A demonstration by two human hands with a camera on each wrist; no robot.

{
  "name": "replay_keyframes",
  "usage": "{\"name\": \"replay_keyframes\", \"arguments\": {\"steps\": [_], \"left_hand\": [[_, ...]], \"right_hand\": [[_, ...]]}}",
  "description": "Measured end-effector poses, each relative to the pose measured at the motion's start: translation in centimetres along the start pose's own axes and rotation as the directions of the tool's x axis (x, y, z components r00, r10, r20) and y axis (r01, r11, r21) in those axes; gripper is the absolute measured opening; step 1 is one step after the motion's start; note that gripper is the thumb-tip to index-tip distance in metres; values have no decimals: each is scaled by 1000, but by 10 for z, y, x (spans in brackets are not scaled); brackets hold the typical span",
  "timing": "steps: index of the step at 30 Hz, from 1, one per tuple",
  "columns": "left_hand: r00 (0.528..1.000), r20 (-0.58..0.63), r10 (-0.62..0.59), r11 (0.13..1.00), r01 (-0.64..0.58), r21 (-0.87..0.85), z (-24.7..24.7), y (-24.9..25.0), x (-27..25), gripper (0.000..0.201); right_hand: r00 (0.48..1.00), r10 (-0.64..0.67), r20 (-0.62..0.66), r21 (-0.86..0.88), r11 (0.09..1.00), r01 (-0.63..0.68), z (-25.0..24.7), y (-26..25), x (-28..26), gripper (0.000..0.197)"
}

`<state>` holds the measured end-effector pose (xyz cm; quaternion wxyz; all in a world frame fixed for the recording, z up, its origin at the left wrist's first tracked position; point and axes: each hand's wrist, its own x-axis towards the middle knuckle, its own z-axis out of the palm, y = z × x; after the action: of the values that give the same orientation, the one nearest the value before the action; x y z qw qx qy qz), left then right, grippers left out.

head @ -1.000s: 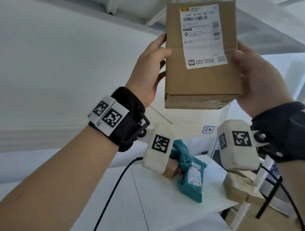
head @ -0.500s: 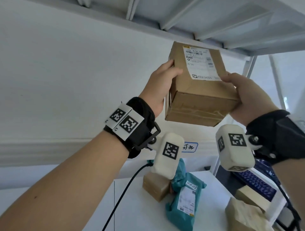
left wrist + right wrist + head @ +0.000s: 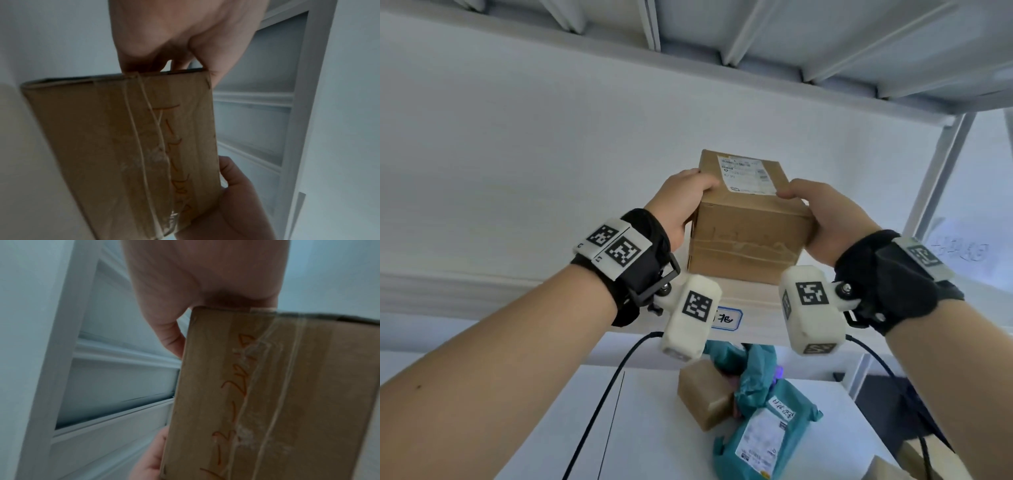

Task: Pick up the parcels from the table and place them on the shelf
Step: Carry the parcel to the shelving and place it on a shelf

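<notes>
Both your hands, left hand (image 3: 681,202) and right hand (image 3: 832,222), clamp the brown taped cardboard box (image 3: 746,236), now lowered onto the white shelf board (image 3: 753,298); placement looks nearly done, so release next.

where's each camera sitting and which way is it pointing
Head: on the head, looking forward and up at the cardboard box by the shelf; both forearms show.
Left wrist: under the left hand, looking along it at the box's taped face.
Right wrist: under the right hand, likewise.
Shared: all see the box.
</notes>
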<state>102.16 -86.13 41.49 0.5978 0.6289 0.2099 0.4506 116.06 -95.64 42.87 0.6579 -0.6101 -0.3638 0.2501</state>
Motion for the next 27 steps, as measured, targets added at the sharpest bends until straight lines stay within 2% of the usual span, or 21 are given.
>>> {"name": "replay_keyframes", "arguments": {"steps": [2,5,7,9,13,17,27], "left_hand": [[999,-33,-38,999,39,27,1,-1,0,17],[993,-72,-99,992,104,77,2,-1,0,24],[989,-80,-126,987,132,88,1,0,0,16],[984,-99,-145,984,154,89,-1,0,1,7],[983,-107,-149,982,160,99,-4,-3,3,7],[983,-117,-143,983,155,99,-3,-4,5,16],[981,-129,-142,975,162,155,-1,-2,3,22]], "right_hand": [[999,23,23,11,1000,-23,1,5,4,49],[997,46,69,35,998,-48,0,10,8,18],[995,58,86,37,997,-61,-1,13,12,4],[994,60,91,33,997,-63,0,16,15,5],[994,70,83,7,997,-71,5,24,17,10],[994,68,84,-12,998,-67,5,27,20,11],[992,86,95,-39,996,-83,4,24,12,10]]}}
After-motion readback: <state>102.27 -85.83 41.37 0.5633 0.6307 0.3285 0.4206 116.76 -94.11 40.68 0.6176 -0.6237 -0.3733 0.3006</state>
